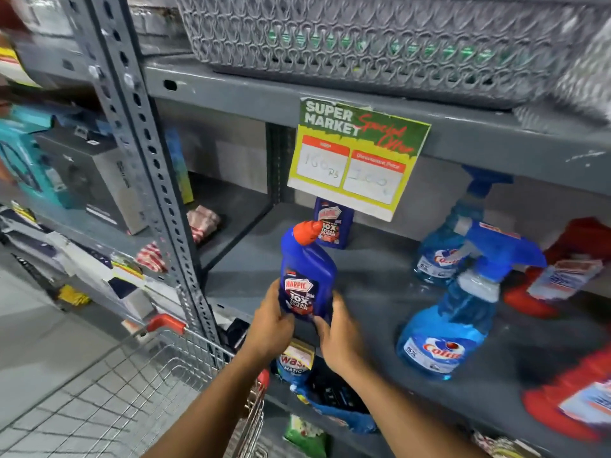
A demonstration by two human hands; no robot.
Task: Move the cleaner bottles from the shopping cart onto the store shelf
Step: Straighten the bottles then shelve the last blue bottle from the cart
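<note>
Both hands clasp a dark blue Harpic bottle (306, 276) with an orange-red cap at the centre of the frame, holding it upright with a slight tilt at the front edge of the grey store shelf (380, 285). The left hand (269, 322) wraps the bottle's lower left side and the right hand (340, 335) wraps its lower right, so the base is hidden behind the fingers and it cannot be told whether it touches the shelf.

Further back, a second Harpic bottle (333, 223) stands on the shelf; its top is covered by a hanging offer sign (358, 157) whose handwritten prices are faint.

To the right stand two blue Colin spray bottles (453, 312), one in front of the other. Beyond them, red items (562, 269) at the right edge are blurred and partly cut off.

At the lower left, the wire shopping cart (139, 385) shows only its rim and a red handle end; its contents are out of frame. A grey woven basket (380, 44) fills the top, cropped by the upper edge. Packages under the forearms are mostly hidden.
</note>
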